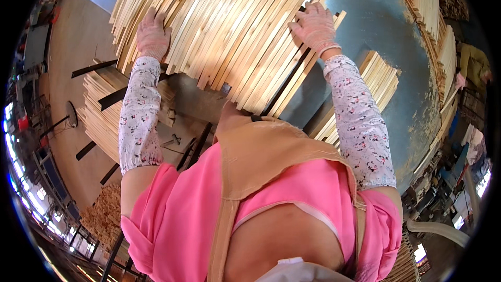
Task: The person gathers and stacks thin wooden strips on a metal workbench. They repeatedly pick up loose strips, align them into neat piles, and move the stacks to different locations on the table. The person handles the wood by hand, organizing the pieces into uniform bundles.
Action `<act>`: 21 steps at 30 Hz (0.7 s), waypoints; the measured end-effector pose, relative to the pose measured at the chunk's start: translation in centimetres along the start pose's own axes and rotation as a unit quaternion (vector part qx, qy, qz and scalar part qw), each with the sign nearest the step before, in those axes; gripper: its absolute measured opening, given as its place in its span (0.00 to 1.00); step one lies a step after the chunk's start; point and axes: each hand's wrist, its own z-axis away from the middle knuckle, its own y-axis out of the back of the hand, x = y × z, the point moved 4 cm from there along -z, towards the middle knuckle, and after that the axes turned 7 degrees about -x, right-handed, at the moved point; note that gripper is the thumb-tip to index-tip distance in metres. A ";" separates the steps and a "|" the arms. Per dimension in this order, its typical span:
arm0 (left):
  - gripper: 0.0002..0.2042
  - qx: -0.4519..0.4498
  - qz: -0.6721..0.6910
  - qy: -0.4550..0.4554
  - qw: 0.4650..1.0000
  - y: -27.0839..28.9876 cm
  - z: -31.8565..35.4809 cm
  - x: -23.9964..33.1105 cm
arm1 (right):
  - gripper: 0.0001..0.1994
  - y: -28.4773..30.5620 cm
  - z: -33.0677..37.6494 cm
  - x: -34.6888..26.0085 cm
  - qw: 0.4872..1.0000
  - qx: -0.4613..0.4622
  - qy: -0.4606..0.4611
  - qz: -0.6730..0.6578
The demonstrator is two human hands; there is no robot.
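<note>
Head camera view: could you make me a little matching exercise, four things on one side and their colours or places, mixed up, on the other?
Things:
1. Left hand
2. Right hand
3. Apron
4. Shirt

Colours or places:
A. Bright pink
B. At the right part of the spread of wooden strips
C. Tan
D. At the left part of that spread

Right pairs: 1-D, 2-B, 3-C, 4-A.

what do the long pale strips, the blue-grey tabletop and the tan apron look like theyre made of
Long pale narrow strips: bare, unvarnished-looking wood, with grain streaks and darker patches. Smooth blue-grey tabletop: probably metal, judging by its dull sheen. Tan bib apron: suede-like leather or heavy cloth; its matte, rough-edged look leaves either possible.
</note>
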 end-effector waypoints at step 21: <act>0.21 -0.184 0.409 0.053 0.892 9.6 6.1 16.2 | 0.29 -10.7 21.4 -0.4 0.986 -0.093 -0.013 -0.135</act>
